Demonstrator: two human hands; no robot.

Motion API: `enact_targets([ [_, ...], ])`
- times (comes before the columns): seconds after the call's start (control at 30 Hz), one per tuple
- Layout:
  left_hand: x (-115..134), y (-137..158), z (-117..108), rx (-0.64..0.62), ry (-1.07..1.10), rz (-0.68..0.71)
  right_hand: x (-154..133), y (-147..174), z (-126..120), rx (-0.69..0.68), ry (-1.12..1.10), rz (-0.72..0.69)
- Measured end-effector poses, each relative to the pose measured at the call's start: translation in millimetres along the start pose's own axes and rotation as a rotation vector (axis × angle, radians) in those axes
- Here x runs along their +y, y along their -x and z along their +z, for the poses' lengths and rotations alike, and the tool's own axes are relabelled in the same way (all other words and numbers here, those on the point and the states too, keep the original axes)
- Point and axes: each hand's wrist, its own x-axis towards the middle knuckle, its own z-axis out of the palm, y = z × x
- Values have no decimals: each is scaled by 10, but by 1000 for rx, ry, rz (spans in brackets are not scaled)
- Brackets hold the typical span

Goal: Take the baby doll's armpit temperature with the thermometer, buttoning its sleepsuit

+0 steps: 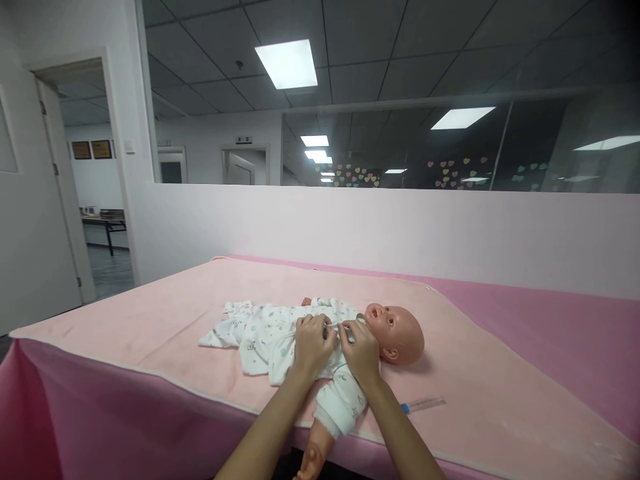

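A baby doll (403, 333) lies on its back with its head to the right. It wears a white printed baby outfit (257, 333), whose loose legs spread out to the left. My left hand (314, 339) is closed in a pinch at the doll's chest. Close beside it, near the doll's neck, my right hand (361, 348) is pinched too. Between my fingertips runs a thin white tie (332, 325) of the outfit. One doll arm (318, 448) hangs over the near edge, its hand out of the sleeve.
A pink pad (165, 313) covers the table, with darker pink cloth (150, 420) hanging down in front. Right of my forearm lies a slim clear tube with a blue end (425, 404). Behind are a white wall (390, 233) with a window, and an open door (35, 200) at left.
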Motion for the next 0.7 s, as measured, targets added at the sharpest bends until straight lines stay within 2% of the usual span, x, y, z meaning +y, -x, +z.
enact_targets([
  [0.3,59,18,8,169,29,14,-11,8,-3,5,-29,-16],
  [0.47,36,10,25,247,47,-26,22,21,18,69,-4,-36],
  [0.57,31,10,30,236,82,-5,16,14,25,84,67,-62],
  [0.7,47,10,39,113,104,81,-38,-69,10,58,181,-191],
])
